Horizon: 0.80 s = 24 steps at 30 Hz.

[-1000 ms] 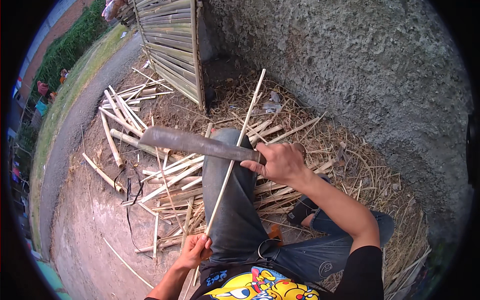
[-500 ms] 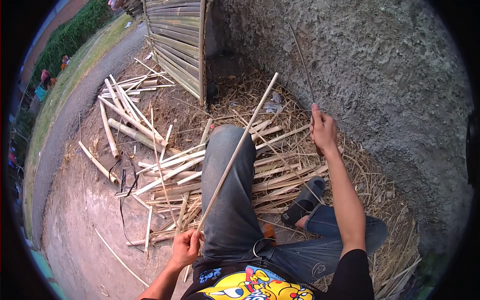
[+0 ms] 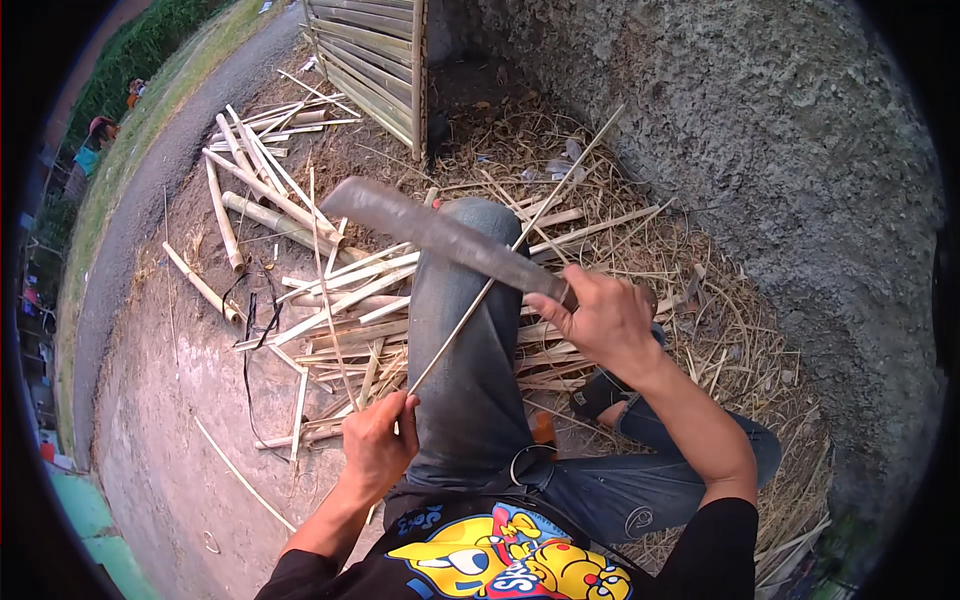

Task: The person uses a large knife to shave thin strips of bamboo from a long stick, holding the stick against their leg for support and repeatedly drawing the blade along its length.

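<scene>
My left hand point(image 3: 378, 445), fingers closed, grips the lower end of a long thin bamboo strip point(image 3: 455, 333) beside my thigh. The strip slants up and right over my raised knee point(image 3: 480, 218), its far end near the wall. In my right hand point(image 3: 608, 318) is the handle of a machete point(image 3: 430, 228). Its broad, worn grey blade points left and crosses over the strip above the knee; whether the two touch I cannot tell. A second thin strip point(image 3: 328, 275) rises from near my left hand, and whether I hold it too is unclear.
Split bamboo pieces point(image 3: 350, 330) lie heaped under and around my legs. Thicker bamboo poles point(image 3: 270, 205) rest farther left. A bamboo slat panel point(image 3: 370, 60) stands ahead, beside a rough grey wall point(image 3: 760, 150) on the right. Shavings point(image 3: 730, 340) cover the ground along the wall.
My right hand has come down and left, and the machete has swung from pointing up along the wall to lying across the strip. My left hand has risen slightly, still gripping it.
</scene>
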### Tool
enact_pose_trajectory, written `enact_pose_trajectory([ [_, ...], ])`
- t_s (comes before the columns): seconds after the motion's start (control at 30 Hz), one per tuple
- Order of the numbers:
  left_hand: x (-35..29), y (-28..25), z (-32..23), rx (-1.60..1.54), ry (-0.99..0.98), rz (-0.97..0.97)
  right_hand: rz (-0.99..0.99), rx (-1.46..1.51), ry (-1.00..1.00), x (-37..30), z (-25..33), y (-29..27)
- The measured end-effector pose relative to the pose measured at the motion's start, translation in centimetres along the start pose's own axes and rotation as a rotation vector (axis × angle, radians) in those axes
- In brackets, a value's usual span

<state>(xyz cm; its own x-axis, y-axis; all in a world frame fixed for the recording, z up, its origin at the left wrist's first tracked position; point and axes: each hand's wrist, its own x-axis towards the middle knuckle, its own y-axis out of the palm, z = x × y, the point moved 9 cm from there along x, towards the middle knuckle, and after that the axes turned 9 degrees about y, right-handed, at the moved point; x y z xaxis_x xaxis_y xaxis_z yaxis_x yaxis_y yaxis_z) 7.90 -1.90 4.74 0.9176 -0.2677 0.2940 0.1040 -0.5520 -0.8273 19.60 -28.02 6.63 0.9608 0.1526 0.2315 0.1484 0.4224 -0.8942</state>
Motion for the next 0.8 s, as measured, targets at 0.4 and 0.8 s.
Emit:
enact_pose_trajectory([
  [0.4,-1.9,-0.2,0.9,0.038,0.084,-0.058,0.054,0.036,-0.114,-3.0,2.1,1.8],
  [0.8,-2.5,-0.9,1.6,0.083,0.083,-0.072,-0.115,0.090,0.430,4.7,-13.3,-4.2],
])
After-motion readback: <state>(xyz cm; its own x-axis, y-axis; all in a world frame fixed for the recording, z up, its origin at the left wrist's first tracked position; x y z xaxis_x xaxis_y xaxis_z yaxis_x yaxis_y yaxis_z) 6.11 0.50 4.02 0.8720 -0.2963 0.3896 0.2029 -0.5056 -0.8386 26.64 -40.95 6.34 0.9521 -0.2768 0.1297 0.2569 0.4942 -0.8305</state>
